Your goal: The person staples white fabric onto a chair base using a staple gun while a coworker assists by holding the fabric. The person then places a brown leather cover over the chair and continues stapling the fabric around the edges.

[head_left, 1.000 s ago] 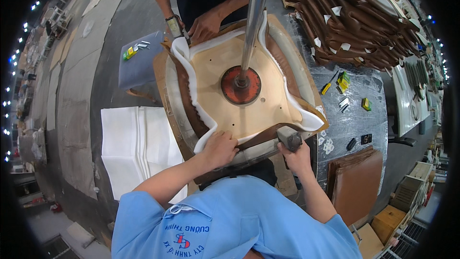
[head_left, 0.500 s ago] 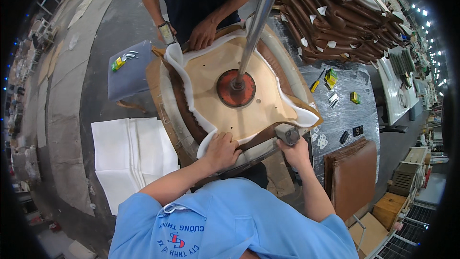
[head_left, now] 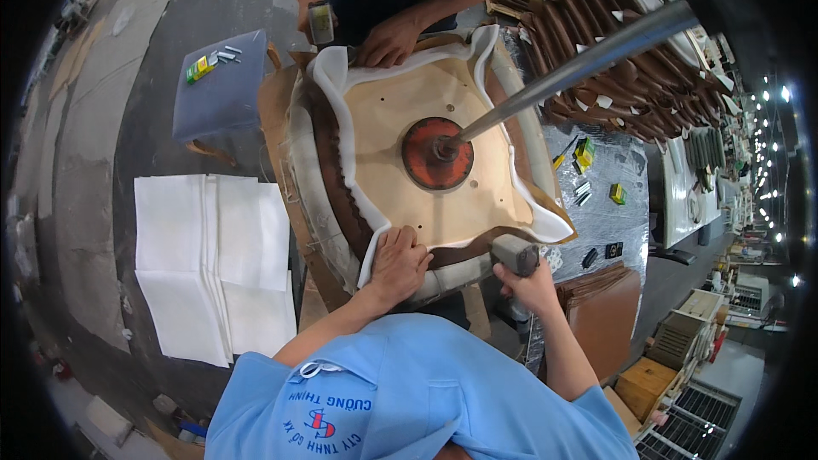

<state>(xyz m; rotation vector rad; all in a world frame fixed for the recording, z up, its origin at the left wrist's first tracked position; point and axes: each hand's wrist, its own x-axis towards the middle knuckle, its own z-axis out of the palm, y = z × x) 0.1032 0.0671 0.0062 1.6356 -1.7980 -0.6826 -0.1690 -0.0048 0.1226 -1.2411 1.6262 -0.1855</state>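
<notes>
An upturned seat base (head_left: 443, 153) of pale plywood is seen at the middle of the bench (head_left: 596, 213), pinned by a red round press pad (head_left: 436, 153) on a slanting metal rod (head_left: 579, 64). White foam (head_left: 341, 119) and brown leather (head_left: 336, 179) are wrapped up around its rim.

At the near edge, the left hand (head_left: 399, 262) is pressed with curled fingers on the folded foam and leather. The right hand (head_left: 530, 285) is closed round a grey staple gun (head_left: 514, 254), its nose set against the near right corner of the seat.

Against the two earlier views, both hands are found at much the same near edge, left hand flat on the fold, gun at the corner; the view has tipped, so the rod now leans off to the right. The near edge is judged to be still in work.

On the far side, a co-worker's hand (head_left: 388, 41) rests on the far rim; the other hand holds a small cylinder (head_left: 321, 22).

Small packages: yellow and green boxes (head_left: 199, 66) with loose metal strips on a blue-grey stool (head_left: 217, 89) at left; more yellow-green boxes (head_left: 584, 153) and a single one (head_left: 618, 194) on the shiny bench top at right, with small black pieces nearby. White sheets (head_left: 213, 264) lie stacked on the floor at left. Brown leather pieces (head_left: 630, 43) are piled at far right; a brown panel (head_left: 605, 315) leans below.
</notes>
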